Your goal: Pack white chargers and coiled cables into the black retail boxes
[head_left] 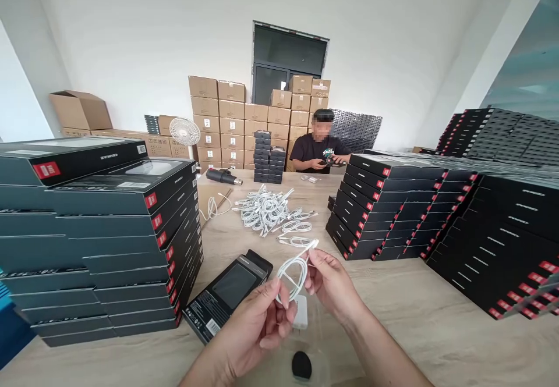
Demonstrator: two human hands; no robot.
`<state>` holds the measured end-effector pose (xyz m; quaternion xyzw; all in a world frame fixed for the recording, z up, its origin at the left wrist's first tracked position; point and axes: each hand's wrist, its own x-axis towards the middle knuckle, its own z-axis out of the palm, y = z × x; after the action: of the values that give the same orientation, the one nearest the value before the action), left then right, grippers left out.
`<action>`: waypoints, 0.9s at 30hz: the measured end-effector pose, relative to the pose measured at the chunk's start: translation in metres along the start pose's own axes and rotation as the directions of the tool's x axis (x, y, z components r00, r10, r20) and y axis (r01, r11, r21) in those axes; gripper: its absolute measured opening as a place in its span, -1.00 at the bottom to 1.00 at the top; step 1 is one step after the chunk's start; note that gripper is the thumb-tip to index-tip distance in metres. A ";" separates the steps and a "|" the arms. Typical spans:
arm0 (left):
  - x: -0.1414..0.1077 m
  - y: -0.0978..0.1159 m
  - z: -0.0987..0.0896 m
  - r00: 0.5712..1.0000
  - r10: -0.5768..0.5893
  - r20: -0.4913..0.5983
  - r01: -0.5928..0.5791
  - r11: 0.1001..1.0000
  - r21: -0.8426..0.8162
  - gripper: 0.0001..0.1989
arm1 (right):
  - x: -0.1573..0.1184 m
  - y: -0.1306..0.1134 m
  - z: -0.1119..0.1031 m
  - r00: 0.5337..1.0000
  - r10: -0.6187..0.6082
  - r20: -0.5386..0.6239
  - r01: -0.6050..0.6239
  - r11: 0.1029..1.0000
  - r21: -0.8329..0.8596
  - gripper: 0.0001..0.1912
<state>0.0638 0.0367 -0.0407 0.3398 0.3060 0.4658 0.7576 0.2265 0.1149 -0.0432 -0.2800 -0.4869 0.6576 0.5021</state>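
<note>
White cable [302, 275], looped into a coil, is held in the head view just right of the black windowed box [234, 285], its near edge pinched between thumb and curled fingers of the left hand [262, 324], while the right hand [331, 285], nearly closed, grips its upper end with thumb and fingertips. Also right of that box lie a white charger [301, 312] and a black oval pad [301, 365]; beyond it spreads a heap of white cables [264, 209], and left of it rises a stack of dark boxes [122, 247].
</note>
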 end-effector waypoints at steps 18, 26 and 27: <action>0.005 0.004 -0.003 0.992 0.077 -0.098 -0.090 0.988 -0.129 -0.51 | -0.012 -0.002 0.004 0.906 -0.389 0.166 0.364 0.517 -0.775 -0.80; 0.007 -0.002 0.001 0.980 0.117 -0.159 -0.103 0.991 0.090 -0.47 | -0.023 -0.007 0.016 0.669 -0.652 0.356 0.554 0.120 -0.824 -0.81; 0.008 -0.002 0.001 0.973 0.134 -0.191 -0.112 0.986 0.122 -0.46 | -0.026 -0.011 0.019 0.644 -0.672 0.367 0.587 0.126 -0.800 -0.79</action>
<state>0.0682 0.0434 -0.0430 0.3513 0.3836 0.5257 0.6731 0.2235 0.0841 -0.0295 -0.2888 -0.7973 0.0218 0.5296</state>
